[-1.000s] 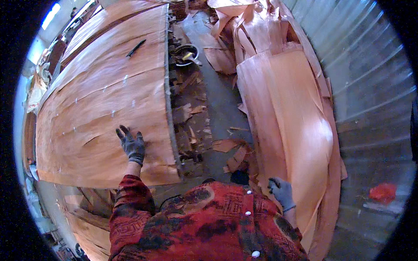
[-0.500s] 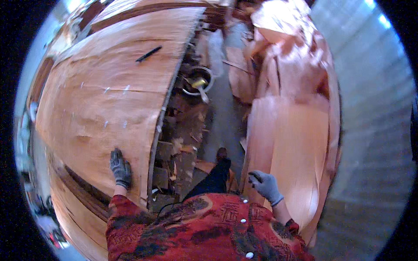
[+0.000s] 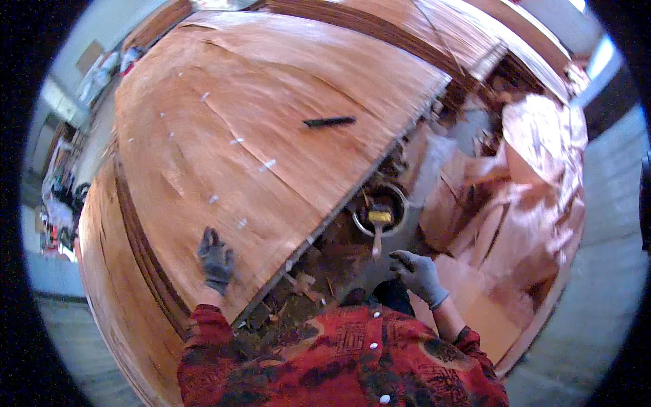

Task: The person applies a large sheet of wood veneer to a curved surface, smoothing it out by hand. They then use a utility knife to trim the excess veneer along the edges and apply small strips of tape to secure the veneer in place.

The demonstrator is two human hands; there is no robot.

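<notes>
My left hand (image 3: 217,261), in a grey glove, rests with fingers stretched out on the large tan wood veneer sheet (image 3: 224,156). Short pieces of white tape (image 3: 268,165) lie along lines on the sheet. Farther off on the same sheet lies a slim black tool (image 3: 329,122), its kind unclear. My right hand (image 3: 420,278), also gloved, hangs in the air before my body, fingers loosely bent and partly apart, with nothing seen in it. Just beyond it, a brush (image 3: 380,218) with a yellow band leans in a round pale-rimmed bucket (image 3: 405,210).
Crumpled reddish veneer sheets (image 3: 502,183) are heaped at the right. Scraps of wood (image 3: 305,285) litter the gap beside the stack's edge. More veneer stacks (image 3: 447,30) stand at the far side, and another (image 3: 119,271) at the left.
My view has turned left, so the veneer stack and bucket sit farther right. My left hand stays on the sheet; my right hand's fingers are a little less curled.
</notes>
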